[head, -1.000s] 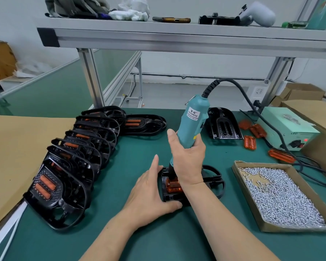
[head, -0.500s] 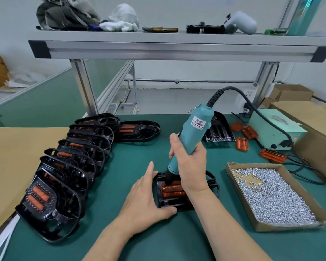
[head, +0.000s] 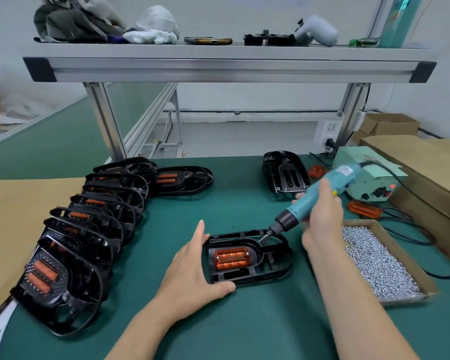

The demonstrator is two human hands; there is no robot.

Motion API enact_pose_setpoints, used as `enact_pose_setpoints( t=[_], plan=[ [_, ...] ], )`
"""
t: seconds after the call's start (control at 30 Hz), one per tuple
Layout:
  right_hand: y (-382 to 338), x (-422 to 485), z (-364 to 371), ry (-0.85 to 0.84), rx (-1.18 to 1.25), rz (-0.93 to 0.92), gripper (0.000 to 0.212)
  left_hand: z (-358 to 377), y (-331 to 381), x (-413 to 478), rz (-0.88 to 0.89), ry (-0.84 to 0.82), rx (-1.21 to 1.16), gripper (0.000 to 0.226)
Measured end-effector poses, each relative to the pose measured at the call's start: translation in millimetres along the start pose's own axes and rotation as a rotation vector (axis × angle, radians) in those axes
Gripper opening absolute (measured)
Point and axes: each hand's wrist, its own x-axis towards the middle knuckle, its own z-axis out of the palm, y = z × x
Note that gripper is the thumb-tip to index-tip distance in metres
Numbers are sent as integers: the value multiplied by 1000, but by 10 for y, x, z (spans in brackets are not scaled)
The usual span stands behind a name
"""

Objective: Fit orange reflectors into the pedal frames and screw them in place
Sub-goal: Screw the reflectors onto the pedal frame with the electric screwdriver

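A black pedal frame [head: 273, 266] lies flat on the green mat in front of me, with an orange reflector [head: 231, 258] seated in its left half. My left hand [head: 192, 268] holds the frame's left end, fingers along the far edge and thumb under the near edge. My right hand [head: 322, 216] grips a teal electric screwdriver [head: 320, 198], tilted to the right with its bit just above the frame's far right rim. A loose orange reflector [head: 364, 209] lies by the screw box, another [head: 317, 171] farther back.
A row of several finished pedals [head: 89, 229] leans along the left. A cardboard box of silver screws [head: 379, 263] sits at the right. An empty black frame [head: 283, 172] and the screwdriver's green power unit [head: 369, 178] stand at the back right. A shelf [head: 229, 66] spans overhead.
My right hand lifted the screwdriver off the reflector and swung it right, tilting it down. The reflector is now uncovered. My left hand stays on the frame.
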Motion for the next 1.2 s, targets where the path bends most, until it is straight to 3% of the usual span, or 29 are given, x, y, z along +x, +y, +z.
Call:
enact_pose_setpoints(
  t=[0.23,0.43,0.7,0.8,0.87,1.0,1.1,1.2],
  plan=[
    [-60,334,-630,82,-110,180,32,-1,1,-2,7,-3,15,132],
    [6,391,-811,94,-249,217,33,-18,-14,-5,21,-13,34,127],
    [108,391,-918,225,-495,-28,54,-11,18,-38,182,-47,125,95],
    [127,340,-908,263,-674,-165,69,-1,34,-52,251,-63,91,63],
    [97,269,-882,263,-753,-321,63,14,48,-66,276,-54,55,40],
    [17,92,-787,64,-944,-642,41,12,48,-79,305,65,-72,24],
    [-31,-64,-657,-257,-1041,-766,52,1,32,-64,298,186,-148,24],
    [-56,-172,-512,-622,-1134,-734,65,-6,42,-34,232,287,-235,27]
  ],
)
